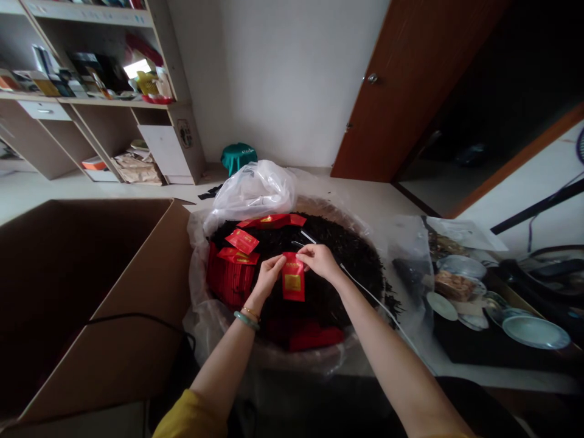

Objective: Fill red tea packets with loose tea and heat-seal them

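Observation:
A small red packet with a gold square on its front hangs between my two hands. My left hand pinches its upper left corner, and my right hand pinches the upper right one. Below them spreads a heap of dark, dry leaves, which looks like loose tea, in a wide round container lined with clear plastic. On the leaves at the left stands a tight row of red packets, with a loose red packet just behind it. Near my right fingers lies a thin white-tipped stick or tool.
An open cardboard box stands at the left. Bunched clear plastic rises at the container's far rim. A white cable runs across the right side, near a dark tray with dishes. Behind are shelves and a brown door.

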Tool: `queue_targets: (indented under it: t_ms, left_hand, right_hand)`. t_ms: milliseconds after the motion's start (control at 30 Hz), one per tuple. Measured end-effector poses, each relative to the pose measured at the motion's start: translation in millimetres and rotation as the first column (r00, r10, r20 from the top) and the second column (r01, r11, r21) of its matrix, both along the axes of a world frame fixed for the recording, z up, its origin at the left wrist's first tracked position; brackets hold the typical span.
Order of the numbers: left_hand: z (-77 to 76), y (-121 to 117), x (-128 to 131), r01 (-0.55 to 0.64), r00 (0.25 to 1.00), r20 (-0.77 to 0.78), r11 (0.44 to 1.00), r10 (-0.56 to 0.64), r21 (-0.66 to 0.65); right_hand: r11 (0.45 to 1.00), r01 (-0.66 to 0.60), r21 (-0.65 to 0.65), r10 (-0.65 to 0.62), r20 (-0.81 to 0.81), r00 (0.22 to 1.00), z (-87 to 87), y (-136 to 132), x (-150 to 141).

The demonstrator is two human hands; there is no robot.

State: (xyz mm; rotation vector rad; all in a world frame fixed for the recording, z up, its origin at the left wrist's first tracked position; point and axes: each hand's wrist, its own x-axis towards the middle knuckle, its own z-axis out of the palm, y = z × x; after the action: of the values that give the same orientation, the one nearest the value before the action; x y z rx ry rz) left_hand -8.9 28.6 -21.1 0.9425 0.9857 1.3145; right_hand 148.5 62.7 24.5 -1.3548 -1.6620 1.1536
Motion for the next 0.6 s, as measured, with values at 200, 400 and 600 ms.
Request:
queue_targets:
  t_ms: [200, 400, 600]
  left_hand:
    - [-5.3, 5.6, -0.5, -0.024, 0.996, 0.083, 1.0, 0.025, -0.006]
    - [-0.3, 6.1, -4.2, -0.152, 0.939, 0.324, 0.985, 0.118, 0.081]
    - [-0.3, 4.0, -4.7, -0.057, 0.943, 0.333, 0.993, 0.02, 0.103]
  right_hand:
    - [0.986, 0.167, 0.006, -0.16, -0.247, 0.956, -4.1, 4.7, 4.3]
    - [0.873, -0.421, -0.246, 0.476, 0.241, 0.846, -16.2, -22.7, 3.6]
    - [0.613, -0.657, -0.438, 0.789, 0.385, 0.479, -23.7, -43.8, -6.9]
